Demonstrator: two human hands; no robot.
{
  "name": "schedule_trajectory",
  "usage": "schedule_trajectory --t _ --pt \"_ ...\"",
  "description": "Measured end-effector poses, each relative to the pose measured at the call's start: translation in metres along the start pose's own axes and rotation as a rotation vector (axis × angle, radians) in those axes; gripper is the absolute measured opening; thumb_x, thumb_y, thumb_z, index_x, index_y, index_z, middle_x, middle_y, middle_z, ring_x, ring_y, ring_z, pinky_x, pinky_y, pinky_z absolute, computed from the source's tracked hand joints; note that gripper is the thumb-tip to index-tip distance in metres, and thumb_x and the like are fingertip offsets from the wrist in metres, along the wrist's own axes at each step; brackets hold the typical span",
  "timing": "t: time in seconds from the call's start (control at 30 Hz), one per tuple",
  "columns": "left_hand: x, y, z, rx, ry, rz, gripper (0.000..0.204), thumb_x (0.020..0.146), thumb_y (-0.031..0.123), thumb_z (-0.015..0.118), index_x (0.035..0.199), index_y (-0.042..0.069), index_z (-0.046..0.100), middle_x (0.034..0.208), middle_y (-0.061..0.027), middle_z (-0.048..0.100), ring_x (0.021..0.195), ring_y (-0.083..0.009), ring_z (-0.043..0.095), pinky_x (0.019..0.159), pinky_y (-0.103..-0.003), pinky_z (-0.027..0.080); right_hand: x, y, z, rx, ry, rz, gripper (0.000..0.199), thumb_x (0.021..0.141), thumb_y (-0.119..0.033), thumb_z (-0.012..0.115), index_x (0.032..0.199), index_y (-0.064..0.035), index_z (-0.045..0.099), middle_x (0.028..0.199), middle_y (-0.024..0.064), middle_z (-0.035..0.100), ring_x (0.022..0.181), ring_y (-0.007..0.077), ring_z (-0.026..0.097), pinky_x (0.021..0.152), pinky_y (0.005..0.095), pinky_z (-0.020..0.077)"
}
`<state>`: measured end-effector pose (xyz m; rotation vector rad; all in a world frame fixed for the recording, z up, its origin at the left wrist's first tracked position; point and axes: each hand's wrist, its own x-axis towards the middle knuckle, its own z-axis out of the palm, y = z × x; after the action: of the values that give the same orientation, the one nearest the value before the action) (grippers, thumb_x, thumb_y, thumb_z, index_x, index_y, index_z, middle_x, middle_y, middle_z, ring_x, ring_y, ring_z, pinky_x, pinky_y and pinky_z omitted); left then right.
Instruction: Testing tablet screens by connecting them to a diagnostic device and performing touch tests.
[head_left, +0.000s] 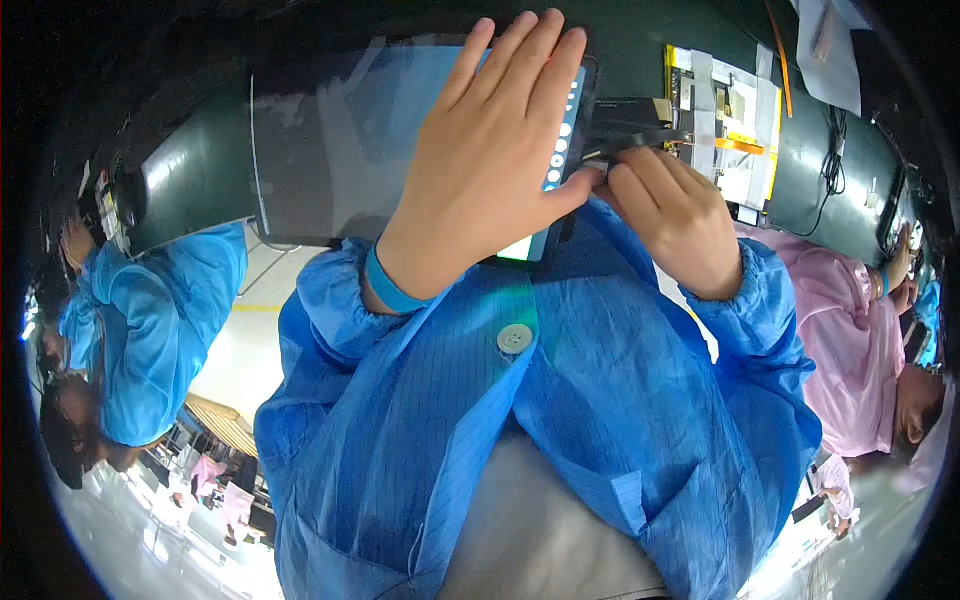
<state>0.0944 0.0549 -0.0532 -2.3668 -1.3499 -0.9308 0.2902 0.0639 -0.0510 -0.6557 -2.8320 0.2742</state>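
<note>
A tablet-like screen (330, 150) in a dark frame lies before me, partly lit, with a column of round icons down its right side. My left hand (490, 160) rests flat over its right part, fingers stretched together and thumb pointing right. At the screen's right edge, my right hand (670, 215) is closed, its fingertips pinched near my left thumb. What those fingertips hold is too small to make out. A dark band-like piece (645, 138) runs just beyond the right knuckles. My left palm hides part of the display.
Right of the screen lies a yellow-edged panel (770, 130) with grey tape strips and an orange strip across it. Farther right are a black cable (833, 165) and a white sheet (830, 55) on the dark green table (195, 175). People in blue and pink sit at either side.
</note>
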Motion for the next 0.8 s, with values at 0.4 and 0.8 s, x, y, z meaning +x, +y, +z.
schedule_trajectory --t 0.4,0.8 --pt "-0.014 0.006 0.004 -0.150 -0.508 -0.327 0.077 0.063 0.026 0.071 0.131 0.004 0.042 0.138 -0.0187 0.040 0.128 -0.0316 0.038 0.111 -0.048 0.019 -0.006 0.020 -0.005 0.077 -0.030 -0.137 0.025 0.067 -0.014 0.058 0.090 -0.0042 0.057 0.095 0.0078 0.059 0.080 0.0167 0.062 0.055 0.0243 0.0535" --pt "-0.005 0.015 -0.021 -0.301 -0.485 -0.494 0.075 0.066 0.027 0.070 0.131 0.004 0.041 0.136 -0.0179 0.042 0.126 -0.0339 0.040 0.110 -0.050 0.020 -0.024 0.041 -0.044 0.255 0.081 -0.098 0.016 0.072 -0.013 0.068 0.081 -0.0022 0.060 0.096 0.0127 0.066 0.073 0.0198 0.065 0.056 0.0272 0.0530"
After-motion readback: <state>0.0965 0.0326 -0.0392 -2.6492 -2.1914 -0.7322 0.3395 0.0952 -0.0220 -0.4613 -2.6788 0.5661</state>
